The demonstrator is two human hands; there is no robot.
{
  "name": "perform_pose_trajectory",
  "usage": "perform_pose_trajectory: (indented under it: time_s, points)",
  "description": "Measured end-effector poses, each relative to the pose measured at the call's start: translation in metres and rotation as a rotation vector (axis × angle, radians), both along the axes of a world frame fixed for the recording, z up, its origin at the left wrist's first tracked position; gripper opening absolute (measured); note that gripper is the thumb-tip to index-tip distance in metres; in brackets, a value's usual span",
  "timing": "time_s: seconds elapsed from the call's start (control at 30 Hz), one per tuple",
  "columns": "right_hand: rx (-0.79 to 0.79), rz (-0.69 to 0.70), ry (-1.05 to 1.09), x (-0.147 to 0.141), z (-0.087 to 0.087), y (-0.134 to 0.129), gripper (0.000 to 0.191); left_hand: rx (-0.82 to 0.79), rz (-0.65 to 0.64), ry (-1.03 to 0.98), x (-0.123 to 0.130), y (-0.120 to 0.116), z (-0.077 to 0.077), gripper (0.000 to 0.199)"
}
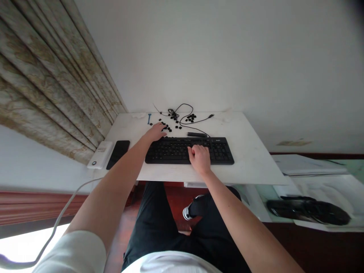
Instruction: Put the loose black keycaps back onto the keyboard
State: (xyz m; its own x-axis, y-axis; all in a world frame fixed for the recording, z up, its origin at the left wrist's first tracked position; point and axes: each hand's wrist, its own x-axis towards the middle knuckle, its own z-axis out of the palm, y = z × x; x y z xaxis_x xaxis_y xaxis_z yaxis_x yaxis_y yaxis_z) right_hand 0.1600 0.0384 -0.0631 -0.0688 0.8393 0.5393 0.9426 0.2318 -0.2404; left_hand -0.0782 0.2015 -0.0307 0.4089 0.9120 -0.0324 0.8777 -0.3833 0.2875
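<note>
A black keyboard (170,156) lies along the front of a white table. My left hand (156,132) reaches over the keyboard's far left corner, thumb and fingers apart, among loose black keycaps (170,129). Whether its fingertips touch a keycap is too small to tell. On the right half of the keyboard rests my right hand (200,156), its fingers curled in; what they may hold is hidden. Behind the keyboard are a coiled black cable (182,120) with a plug (211,116), more black keycaps (192,117) and a narrow black bar (196,134).
A small blue tool (149,118) lies at the table's back left. At the left edge are a black phone (118,151) and a white box-shaped device (100,154). A curtain (57,68) hangs at left. Lower right, a glossy black object (308,211) lies on a shelf.
</note>
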Motion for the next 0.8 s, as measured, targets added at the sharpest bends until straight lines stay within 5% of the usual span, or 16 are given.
perform_pose_trajectory:
  time_s: [0.17, 0.37, 0.8]
  points:
    - [-0.002, 0.011, 0.007, 0.0, 0.0, 0.0, 0.038, 0.047, -0.038, 0.109, 0.006, 0.004, -0.002, 0.042]
    - [-0.01, 0.021, 0.011, 0.0, 0.002, 0.0, 0.037, 0.095, 0.064, 0.019, 0.003, 0.006, -0.007, 0.028]
    - [0.0, 0.021, 0.017, 0.0, 0.003, -0.002, 0.036, 0.17, 0.132, -0.188, 0.001, 0.0, -0.002, 0.033]
